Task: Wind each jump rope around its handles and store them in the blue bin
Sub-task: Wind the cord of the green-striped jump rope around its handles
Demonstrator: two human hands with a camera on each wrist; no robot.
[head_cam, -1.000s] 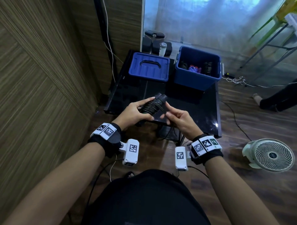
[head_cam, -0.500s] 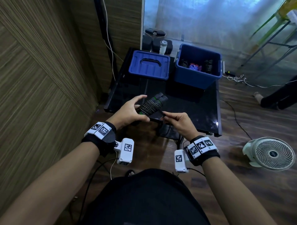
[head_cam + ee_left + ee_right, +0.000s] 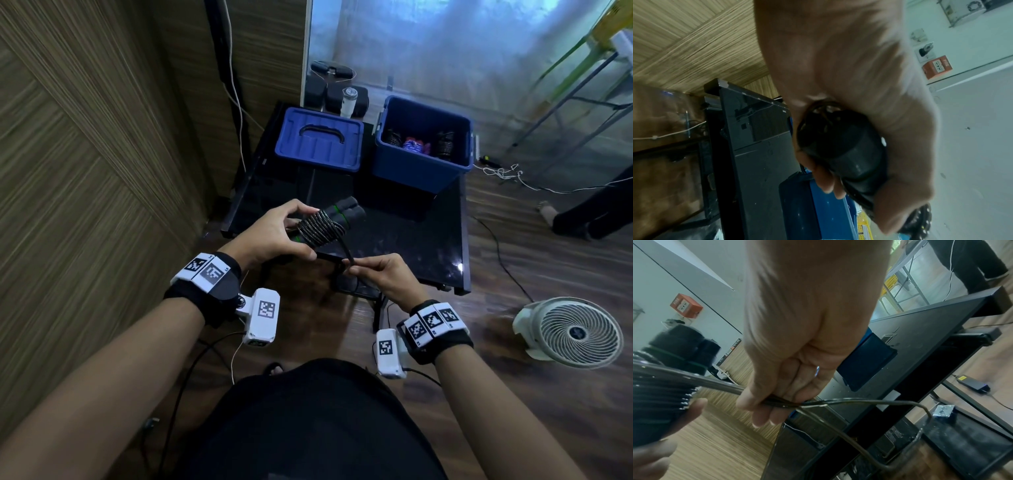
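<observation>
My left hand [image 3: 274, 236] grips a pair of black jump-rope handles [image 3: 342, 214] with green rings, held side by side above the near edge of the black table [image 3: 428, 246]. Black rope [image 3: 320, 229] is coiled around the handles in several turns. A loose stretch of rope [image 3: 346, 251] runs from the coil down to my right hand [image 3: 376, 277], which pinches it between thumb and fingers. In the right wrist view the rope [image 3: 838, 402] trails on past the fingers [image 3: 764, 402] in a loop. The blue bin [image 3: 421, 168] stands at the table's far right with wound ropes [image 3: 416, 144] inside.
The bin's blue lid [image 3: 320, 138] lies to its left on the table. A white fan [image 3: 570, 330] stands on the wooden floor at right. Cables [image 3: 503, 171] run across the floor behind the bin, and another person's leg [image 3: 589, 216] shows at far right. A wood-panel wall [image 3: 85, 171] is close on the left.
My right hand has drawn the loose rope down and toward me, away from the handles. The left hand has tilted the wound handles up a little.
</observation>
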